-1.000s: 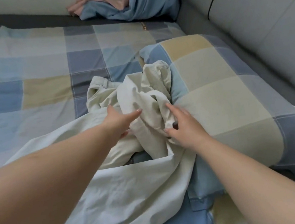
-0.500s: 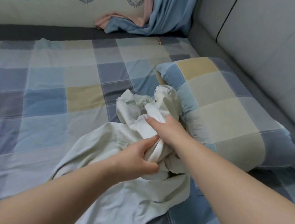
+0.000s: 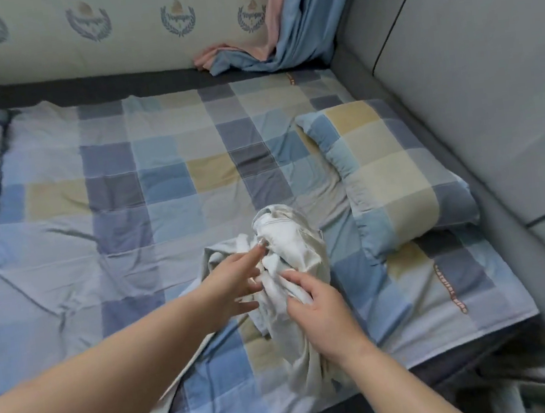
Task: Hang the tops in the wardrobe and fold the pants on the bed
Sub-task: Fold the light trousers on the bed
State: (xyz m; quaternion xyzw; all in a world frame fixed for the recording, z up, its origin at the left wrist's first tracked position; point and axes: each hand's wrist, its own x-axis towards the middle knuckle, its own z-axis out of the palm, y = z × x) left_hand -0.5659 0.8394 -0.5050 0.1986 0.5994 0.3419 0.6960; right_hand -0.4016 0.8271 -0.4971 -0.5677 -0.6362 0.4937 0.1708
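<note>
Cream pants lying bunched on checked bed sheet, near edge, just left of checked pillow. Right hand pinching fold of pants fabric. Left hand reaching in with fingers extended, touching bunched cloth, gripping nothing. Blue and pink cloth hanging at far corner.

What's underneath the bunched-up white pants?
The checked bedsheet lies under the white pants, showing all around them. Whatever sits directly beneath the bunch is covered by the fabric and both hands.
</note>
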